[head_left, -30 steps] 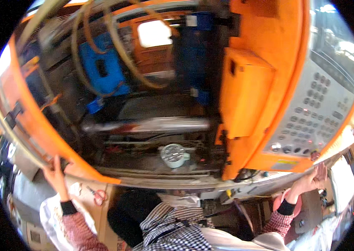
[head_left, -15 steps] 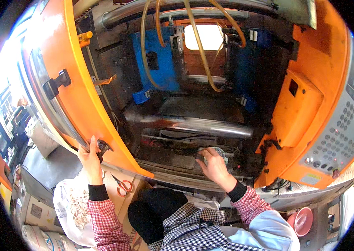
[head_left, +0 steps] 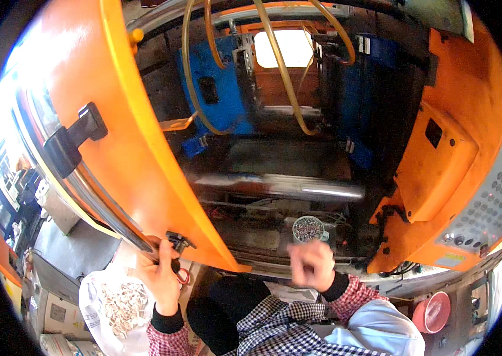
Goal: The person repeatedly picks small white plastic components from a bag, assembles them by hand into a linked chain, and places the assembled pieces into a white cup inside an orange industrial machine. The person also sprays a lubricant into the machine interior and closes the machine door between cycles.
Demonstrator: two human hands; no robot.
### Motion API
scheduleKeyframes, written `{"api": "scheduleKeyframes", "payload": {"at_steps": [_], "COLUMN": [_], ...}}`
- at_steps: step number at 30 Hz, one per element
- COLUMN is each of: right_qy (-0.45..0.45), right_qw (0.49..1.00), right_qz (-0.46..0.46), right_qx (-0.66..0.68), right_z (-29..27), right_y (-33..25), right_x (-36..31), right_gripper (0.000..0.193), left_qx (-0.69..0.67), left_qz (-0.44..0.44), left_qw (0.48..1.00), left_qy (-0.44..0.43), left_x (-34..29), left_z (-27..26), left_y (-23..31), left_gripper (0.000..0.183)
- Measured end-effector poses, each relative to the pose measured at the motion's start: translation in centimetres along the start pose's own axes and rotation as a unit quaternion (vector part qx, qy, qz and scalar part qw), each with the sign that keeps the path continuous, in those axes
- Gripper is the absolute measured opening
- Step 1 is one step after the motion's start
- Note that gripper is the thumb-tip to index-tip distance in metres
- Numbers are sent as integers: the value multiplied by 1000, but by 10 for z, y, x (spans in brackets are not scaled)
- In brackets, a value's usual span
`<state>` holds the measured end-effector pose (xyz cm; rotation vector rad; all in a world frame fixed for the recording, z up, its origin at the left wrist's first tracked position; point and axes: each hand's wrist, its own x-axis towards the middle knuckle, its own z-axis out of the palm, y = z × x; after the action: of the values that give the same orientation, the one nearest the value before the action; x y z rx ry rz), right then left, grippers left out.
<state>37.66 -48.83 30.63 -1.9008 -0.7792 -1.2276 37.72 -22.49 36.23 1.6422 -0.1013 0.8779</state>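
My left hand is closed around the black handle low on the orange sliding door of a machine. My right hand is in front of the machine opening, its fingers smeared by motion; whether anything is in them I cannot make out. Just beyond it, on the machine's lower ledge, stands a light-coloured cup filled with small greyish pieces. Inside the opening are two blue mould halves, set apart, with yellowish hoses hanging between them and a shiny metal bar in front.
At lower left a white sack holds many small pale parts. Beside it, red-handled scissors are partly hidden by my left hand. An orange housing and a grey button panel stand at right, above a pink bucket.
The orange door has slid to the right with my left hand on its handle. My right hand has drawn back toward me from the cup, which now shows more fully.
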Motion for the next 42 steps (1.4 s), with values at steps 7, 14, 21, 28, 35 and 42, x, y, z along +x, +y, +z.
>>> {"api": "scheduleKeyframes", "payload": {"at_steps": [7, 14, 21, 28, 35, 42], "right_qy": [-268, -295, -317, -364, -421, -394], "right_qw": [916, 937, 928, 897, 839, 876], "right_qz": [-214, -50, 10, 29, 56, 28], "right_qx": [206, 180, 196, 251, 341, 278], "right_z": [25, 64, 53, 46, 56, 143], "right_y": [-38, -37, -35, -35, -30, -64], "right_x": [-84, -144, -138, -140, -138, -109], "right_gripper": [35, 28, 27, 26, 25, 18], "left_qx": [-103, -130, -154, -229, -295, -248], "left_qz": [-26, 111, 131, 166, 186, 305], "left_qw": [949, 877, 872, 854, 847, 893], "left_qy": [-298, -450, -446, -437, -402, -220], "left_x": [-37, -81, -134, -179, -196, -220], "left_z": [31, 86, 151, 199, 214, 248], "left_y": [32, 56, 93, 117, 120, 121], "left_gripper": [16, 31, 35, 36, 24, 46]}}
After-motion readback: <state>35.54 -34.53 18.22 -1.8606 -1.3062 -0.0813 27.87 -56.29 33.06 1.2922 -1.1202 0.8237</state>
